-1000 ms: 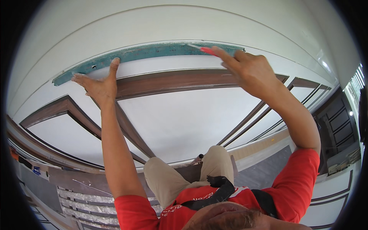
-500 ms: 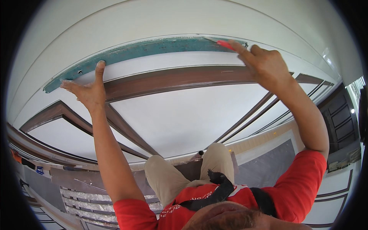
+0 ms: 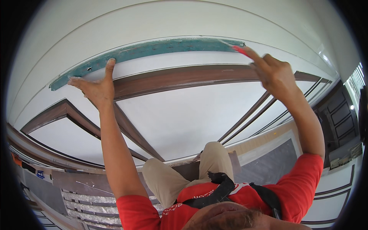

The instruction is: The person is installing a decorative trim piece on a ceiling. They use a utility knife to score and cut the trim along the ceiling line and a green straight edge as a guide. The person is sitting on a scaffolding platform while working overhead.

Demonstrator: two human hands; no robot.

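Observation:
A long teal-green strip [image 3: 161, 49] runs along the edge of a white panel. My left hand [image 3: 96, 85] presses against the strip near its left end, fingers spread and thumb up on the green face. My right hand [image 3: 273, 72] is at the strip's right end, pinching a small red tool [image 3: 240, 50] whose tip touches the strip. Both arms reach up and away from my body in red sleeves.
Dark brown wooden mouldings [image 3: 180, 76] cross white panels [image 3: 184, 115] below the strip. My beige trouser legs [image 3: 172, 180] and a black strap [image 3: 218, 188] show at the bottom. A dark door [image 3: 339, 111] stands at the right; corrugated sheeting [image 3: 88, 201] lies lower left.
My left hand has slid slightly right and down along the strip. My right hand with the red tool has stayed at the strip's right end while the view shifted a little.

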